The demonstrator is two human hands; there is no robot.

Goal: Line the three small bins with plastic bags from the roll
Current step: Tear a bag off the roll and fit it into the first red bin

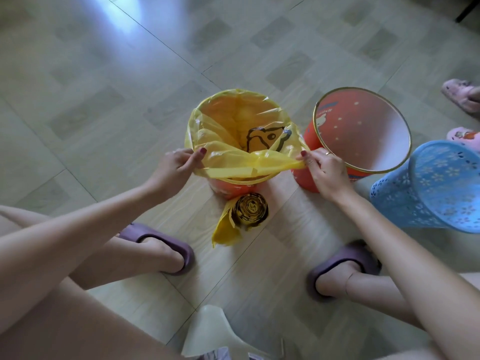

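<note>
On the tiled floor (104, 100), a blue perforated bin (439, 188) and a red bin (363, 131) stand bare inside. The orange bin (228, 188) holds a yellow bag (233, 141), draped over its far rim. Left hand (179, 165) and right hand (322, 167) each pinch the bag's near edge. The bag roll (252, 207) lies just beside the orange bin.

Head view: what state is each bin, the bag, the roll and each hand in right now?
Orange bin with yellow plastic bag: upright, being lined.
Yellow plastic bag: far edge over the rim, near edge not yet over.
Second orange bin: unlined.
Blue perforated plastic bin: unlined.
Yellow bag roll: on the floor, partly unrolled.
Left hand: pinches bag edge.
Right hand: pinches bag edge.
</note>
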